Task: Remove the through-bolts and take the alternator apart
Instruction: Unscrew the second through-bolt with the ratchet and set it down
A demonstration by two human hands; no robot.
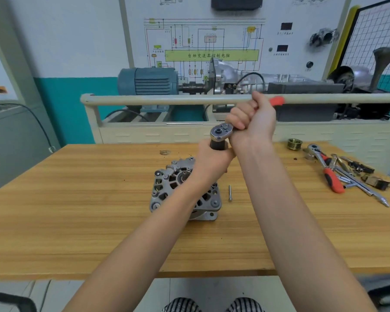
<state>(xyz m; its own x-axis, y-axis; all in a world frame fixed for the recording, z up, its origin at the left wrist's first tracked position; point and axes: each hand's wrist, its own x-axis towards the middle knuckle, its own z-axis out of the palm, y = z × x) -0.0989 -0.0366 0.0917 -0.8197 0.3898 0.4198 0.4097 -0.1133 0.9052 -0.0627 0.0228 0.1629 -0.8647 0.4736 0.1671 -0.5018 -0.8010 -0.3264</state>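
Gripping ratchet handle with curled right hand; steadying dark socket with clasping left hand, standing upright over alternator at mid-bench. Lying beside housing, apart: one through-bolt, long axis running away from viewer. Remaining, apparently: further bolts, housing still unsplit.

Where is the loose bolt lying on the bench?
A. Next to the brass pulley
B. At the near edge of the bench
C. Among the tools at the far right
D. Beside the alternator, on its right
D: the loose bolt lies on bare wood just right of the alternator, apart from the tools.
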